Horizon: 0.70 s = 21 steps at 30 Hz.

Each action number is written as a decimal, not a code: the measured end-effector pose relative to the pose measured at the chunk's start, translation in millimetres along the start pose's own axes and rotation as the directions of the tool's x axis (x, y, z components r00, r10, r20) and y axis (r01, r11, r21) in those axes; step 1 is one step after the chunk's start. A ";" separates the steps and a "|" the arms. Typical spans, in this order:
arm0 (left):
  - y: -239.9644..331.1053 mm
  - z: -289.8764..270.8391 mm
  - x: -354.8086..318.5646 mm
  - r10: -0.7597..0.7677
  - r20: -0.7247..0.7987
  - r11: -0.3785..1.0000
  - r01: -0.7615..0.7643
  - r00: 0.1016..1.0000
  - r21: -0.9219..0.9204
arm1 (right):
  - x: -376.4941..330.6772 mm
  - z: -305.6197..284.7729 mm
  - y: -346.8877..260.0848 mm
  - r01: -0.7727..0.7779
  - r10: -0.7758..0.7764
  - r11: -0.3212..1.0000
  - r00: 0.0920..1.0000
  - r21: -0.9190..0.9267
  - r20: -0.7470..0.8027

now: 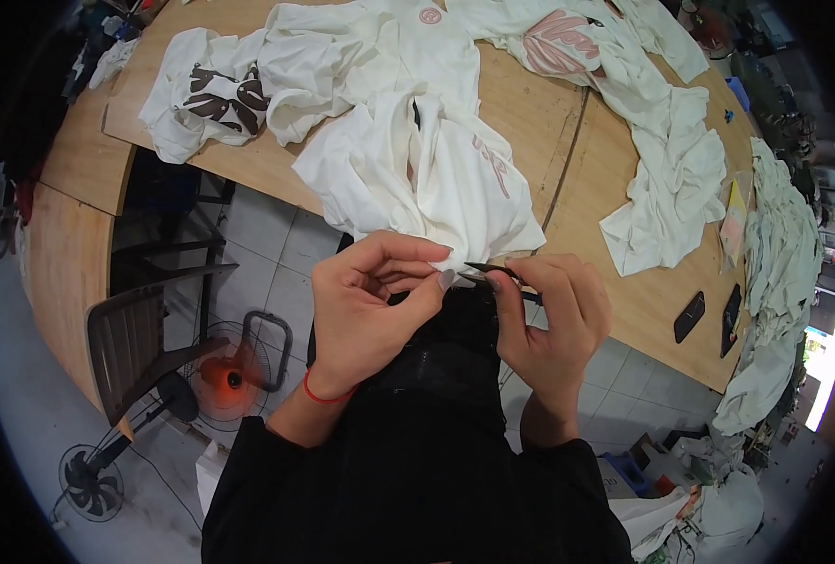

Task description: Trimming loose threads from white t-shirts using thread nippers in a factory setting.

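Observation:
A white garment [436, 179] with pink stitching on one side lies bunched at the near table edge, its end drawn toward me. My left hand [375, 301], with a red cord at the wrist, pinches a fold of that cloth between thumb and forefinger. In my right hand [558, 315] is a small pair of dark thread snips [485, 271], gripped between thumb and fingers. Their two pointed tips are slightly apart and reach to the cloth beside my left fingertips. My right palm hides the rest of the tool.
More white garments [662, 160] cover the wooden table [615, 310], one with a dark print [225, 99]. Two dark flat objects [690, 317] lie near its right edge, by a hanging pile of pale cloth [779, 273]. A chair [131, 329] and floor fans [232, 379] stand left.

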State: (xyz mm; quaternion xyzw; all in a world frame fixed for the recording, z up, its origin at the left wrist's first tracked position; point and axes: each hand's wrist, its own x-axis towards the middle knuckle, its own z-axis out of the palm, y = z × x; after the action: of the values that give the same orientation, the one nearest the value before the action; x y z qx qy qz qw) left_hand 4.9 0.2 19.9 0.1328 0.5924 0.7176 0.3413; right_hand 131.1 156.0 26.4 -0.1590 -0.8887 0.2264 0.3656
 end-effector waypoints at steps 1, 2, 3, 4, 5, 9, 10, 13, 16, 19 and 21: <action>-0.3 -0.9 0.6 -0.007 0.006 1.000 0.007 1.000 0.002 | -0.5 0.3 2.5 -0.018 0.018 0.998 1.000 0.053 0.009; -0.8 -2.5 2.0 -0.004 0.007 1.000 0.004 1.000 0.003 | -1.3 1.0 4.9 -0.036 0.035 0.994 0.999 0.105 0.018; -1.5 -4.7 3.9 -0.047 0.024 0.998 0.048 0.999 -0.031 | -1.7 2.6 7.4 -0.034 0.033 0.994 0.999 0.106 0.016; -2.7 -5.8 4.6 -0.090 0.043 0.994 0.093 0.995 -0.065 | -2.9 4.4 10.1 -0.101 0.095 0.975 0.995 0.198 0.038; -3.8 -6.0 4.9 -0.088 0.042 0.994 0.091 0.995 -0.066 | -3.9 6.3 12.2 -0.167 0.155 0.943 0.986 0.287 0.066; -11.1 -7.7 6.8 -0.103 0.095 0.970 0.121 0.990 -0.212 | -5.9 14.3 16.5 -0.213 0.186 0.890 0.977 0.403 0.107; -12.6 -7.8 6.1 -0.114 0.117 0.967 0.137 0.987 -0.213 | -7.2 16.1 15.2 -0.254 0.225 0.861 0.967 0.440 0.119; -13.5 -7.3 7.2 -0.121 0.108 0.951 0.146 0.987 -0.273 | -13.5 21.0 17.8 -0.340 0.337 0.764 0.935 0.547 0.111; -10.8 -8.8 8.2 -0.107 0.084 0.955 0.125 0.991 -0.269 | -10.0 13.0 11.1 -0.319 0.329 0.811 0.942 0.491 0.068; -7.5 -10.5 8.3 -0.088 0.062 0.974 0.099 0.994 -0.205 | -7.1 9.0 6.0 -0.196 0.198 0.935 0.980 0.297 0.027; -1.7 -8.3 6.9 -0.090 0.044 0.982 0.096 0.995 -0.164 | -6.1 7.4 4.4 -0.149 0.153 0.960 0.988 0.237 0.002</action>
State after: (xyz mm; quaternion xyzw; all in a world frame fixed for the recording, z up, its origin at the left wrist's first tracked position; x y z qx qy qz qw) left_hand -4.6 -1.5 14.6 0.0891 0.5300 0.7451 0.3950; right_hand 130.4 154.8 16.0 -0.1836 -0.8377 0.3565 0.3709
